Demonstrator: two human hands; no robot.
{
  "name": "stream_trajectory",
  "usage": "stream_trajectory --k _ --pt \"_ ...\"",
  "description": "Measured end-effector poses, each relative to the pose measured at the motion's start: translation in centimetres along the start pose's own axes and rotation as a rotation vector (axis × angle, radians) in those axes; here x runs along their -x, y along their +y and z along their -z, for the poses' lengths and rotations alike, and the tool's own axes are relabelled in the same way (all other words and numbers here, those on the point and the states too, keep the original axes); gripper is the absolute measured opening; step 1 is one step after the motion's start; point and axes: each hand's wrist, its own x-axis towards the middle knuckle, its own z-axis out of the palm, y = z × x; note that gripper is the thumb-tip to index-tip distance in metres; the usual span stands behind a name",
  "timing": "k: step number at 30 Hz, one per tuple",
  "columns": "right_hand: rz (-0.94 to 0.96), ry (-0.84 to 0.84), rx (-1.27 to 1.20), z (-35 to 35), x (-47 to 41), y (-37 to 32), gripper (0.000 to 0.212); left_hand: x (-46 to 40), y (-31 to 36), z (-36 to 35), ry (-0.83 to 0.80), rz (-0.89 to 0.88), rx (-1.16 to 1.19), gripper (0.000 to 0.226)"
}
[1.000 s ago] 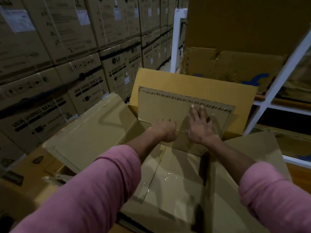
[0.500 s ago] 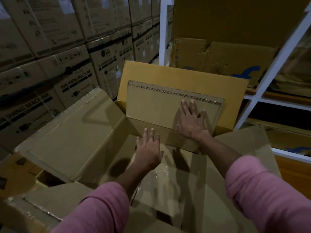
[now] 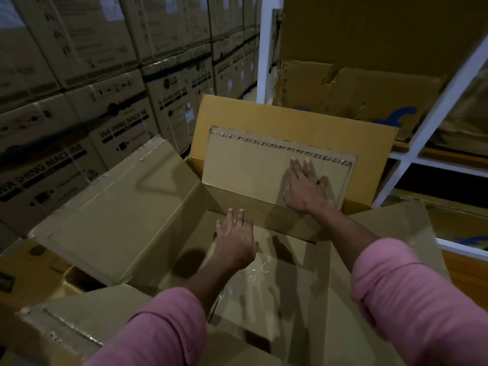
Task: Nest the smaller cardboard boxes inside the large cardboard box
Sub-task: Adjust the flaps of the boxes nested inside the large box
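Right hand (image 3: 306, 188) flat, fingers straight, pressing the far flap (image 3: 253, 167); left hand (image 3: 235, 244) open, hovering inside the large cardboard box (image 3: 111, 220).

Dim, warm light from above; hands cast soft shadows into the large cardboard box (image 3: 148, 215). Tape glints faintly. Wide-angle edges bow; corners fall murky.

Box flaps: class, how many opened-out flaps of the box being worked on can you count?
4: left flap spread leftward; far flap standing up under the right hand; right flap beneath the right forearm; near flap at bottom left. None seem hidden.
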Motion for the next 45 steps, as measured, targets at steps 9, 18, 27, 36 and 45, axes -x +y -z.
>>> stream_trajectory --k 9,18,27,36,45 --pt "0.038 0.187 0.158 0.0 3.7 -2.0 0.067 -1.1 2.1 3.4 -0.144 0.01 0.021 0.065" --pt "0.081 0.212 0.144 0.0 5.4 -2.2 0.058 -1.4 2.6 5.9 -0.148 -0.011 0.043 0.059" --pt "0.075 0.144 0.118 1.2 6.1 -2.9 0.052 -0.7 2.9 9.5 -0.18 -0.043 0.041 0.054" --pt "0.085 0.177 0.058 5.3 9.0 -3.5 0.054 0.9 3.7 12.5 -0.041 -0.155 -0.099 0.068" --pt "0.031 0.15 0.078 8.6 14.4 -4.0 0.062 4.2 4.0 14.6 -0.05 -0.22 -0.086 0.071"
